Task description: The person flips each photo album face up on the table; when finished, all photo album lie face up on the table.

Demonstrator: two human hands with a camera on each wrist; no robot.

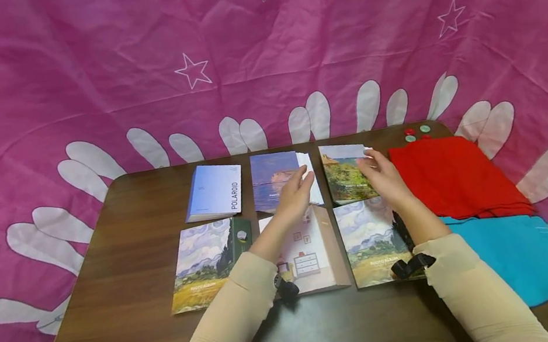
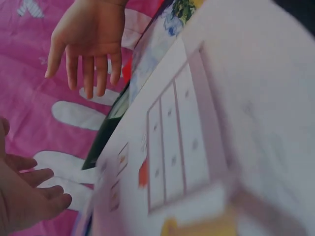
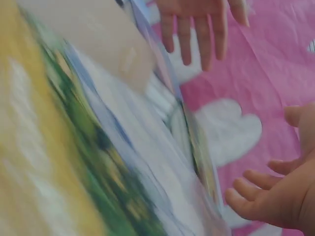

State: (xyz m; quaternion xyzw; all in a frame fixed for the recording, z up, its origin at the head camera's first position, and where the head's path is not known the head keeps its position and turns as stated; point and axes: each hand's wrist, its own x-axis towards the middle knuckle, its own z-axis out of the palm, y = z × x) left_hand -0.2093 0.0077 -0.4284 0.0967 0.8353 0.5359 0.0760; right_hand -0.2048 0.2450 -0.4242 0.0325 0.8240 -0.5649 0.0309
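My left hand point(image 1: 296, 196) is held over the middle column of albums, fingers loose and spread, nothing in it. Under it lie a purple-blue photo album point(image 1: 266, 175) at the back and a thick album with a drawn dresser point(image 1: 304, 261) in front. My right hand point(image 1: 384, 178) hovers at the right edge of the landscape photo album point(image 1: 347, 181), also holding nothing. Nearer the front is a wheat-field photo album point(image 1: 367, 240), partly behind the right wrist. In the left wrist view, the facing palm of the right hand point(image 2: 91, 37) shows bare.
On the left are a blue Polaroid album point(image 1: 214, 191) and a second wheat-field album point(image 1: 202, 261). Folded red cloth point(image 1: 458, 176) and blue cloth point(image 1: 520, 255) lie at the right. Small red and green discs point(image 1: 424, 129) sit at the back corner, before a pink curtain point(image 1: 131, 68).
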